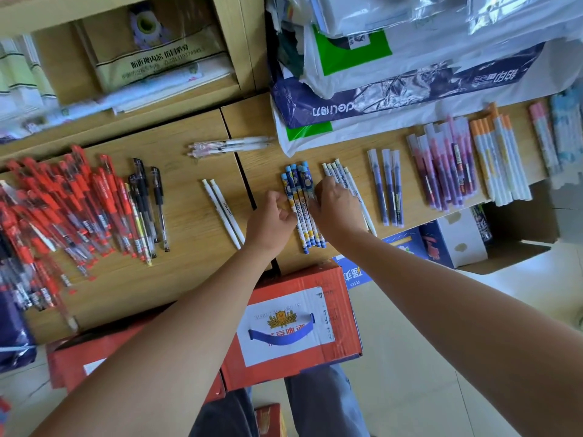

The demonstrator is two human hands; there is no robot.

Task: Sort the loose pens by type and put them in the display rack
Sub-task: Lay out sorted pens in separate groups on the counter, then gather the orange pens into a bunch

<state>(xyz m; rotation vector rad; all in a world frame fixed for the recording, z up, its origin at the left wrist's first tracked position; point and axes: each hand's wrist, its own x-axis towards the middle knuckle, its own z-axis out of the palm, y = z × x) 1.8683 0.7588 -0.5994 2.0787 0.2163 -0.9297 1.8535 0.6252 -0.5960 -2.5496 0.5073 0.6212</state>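
Observation:
Pens lie in sorted groups on a wooden counter (195,272). A bundle of blue patterned pens (301,197) lies in the middle. My left hand (269,219) touches its left side with curled fingers. My right hand (336,206) rests against its right side and covers part of a group of white pens (342,173). A big heap of red pens (63,209) lies at the left, with a few black pens (148,197) beside it. Two white pens (222,209) lie left of my left hand. No display rack is visible.
To the right lie three purple pens (389,187), a purple-pink stack (444,171), orange-capped white pens (498,162) and pink pens (542,137). Plastic bags (394,74) crowd the back. Three clear pens (230,145) lie behind. A red carton (293,326) stands below the counter.

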